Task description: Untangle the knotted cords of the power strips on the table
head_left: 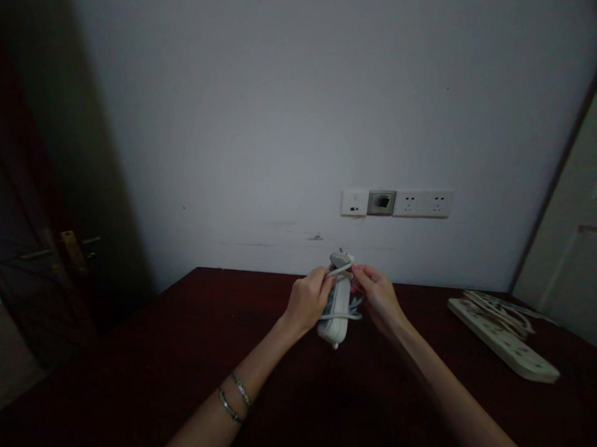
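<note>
Above the table, my left hand (309, 297) is wrapped round a long white power strip (336, 308), which is tilted with its near end low. A pale cord (342, 316) loops around the strip's body. At the far end, the fingers of my right hand (377, 293) pinch the cord close to the strip. Part of the strip's bluish-grey side is covered by my left fingers. Two bracelets circle my left forearm.
A second white power strip (505, 343) with a bundled cord (506, 316) lies on the dark red table (243, 320) at the right. Wall sockets (420, 204) are on the wall behind. A door with a handle (74, 250) stands at the left.
</note>
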A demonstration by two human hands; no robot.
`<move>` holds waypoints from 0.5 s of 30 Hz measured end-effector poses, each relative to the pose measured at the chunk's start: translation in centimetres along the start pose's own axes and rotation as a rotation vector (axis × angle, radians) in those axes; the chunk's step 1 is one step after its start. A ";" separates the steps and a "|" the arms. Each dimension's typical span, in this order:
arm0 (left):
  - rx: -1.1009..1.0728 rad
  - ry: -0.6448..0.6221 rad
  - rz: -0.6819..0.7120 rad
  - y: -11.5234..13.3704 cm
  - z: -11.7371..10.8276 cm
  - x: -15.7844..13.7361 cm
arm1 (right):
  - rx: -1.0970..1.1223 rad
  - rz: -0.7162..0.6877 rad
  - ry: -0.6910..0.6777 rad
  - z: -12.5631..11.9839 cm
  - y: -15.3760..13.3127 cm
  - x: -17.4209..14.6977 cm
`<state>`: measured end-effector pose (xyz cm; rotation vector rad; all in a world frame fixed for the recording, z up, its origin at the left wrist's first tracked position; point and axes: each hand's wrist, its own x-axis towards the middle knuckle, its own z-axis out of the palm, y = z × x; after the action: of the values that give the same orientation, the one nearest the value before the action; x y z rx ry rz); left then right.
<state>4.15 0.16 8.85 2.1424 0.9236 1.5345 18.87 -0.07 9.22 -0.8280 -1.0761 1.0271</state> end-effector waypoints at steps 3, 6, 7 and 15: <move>-0.042 0.062 -0.047 -0.3 -0.1 -0.1 | -0.095 -0.016 -0.032 0.1 -0.2 -0.3; -0.092 0.155 -0.077 -0.6 -0.2 0.0 | -0.102 0.003 -0.091 0.4 0.1 -0.6; -0.115 0.195 -0.089 -0.6 -0.2 0.0 | -0.094 0.007 -0.108 0.6 0.3 -0.7; -0.372 0.553 -0.211 -1.0 -0.4 1.0 | 0.116 -0.030 -0.213 2.6 2.1 -2.1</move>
<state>3.62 1.52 9.06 1.3426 0.8974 2.0352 15.53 -1.26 7.43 -0.6172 -1.1919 1.1602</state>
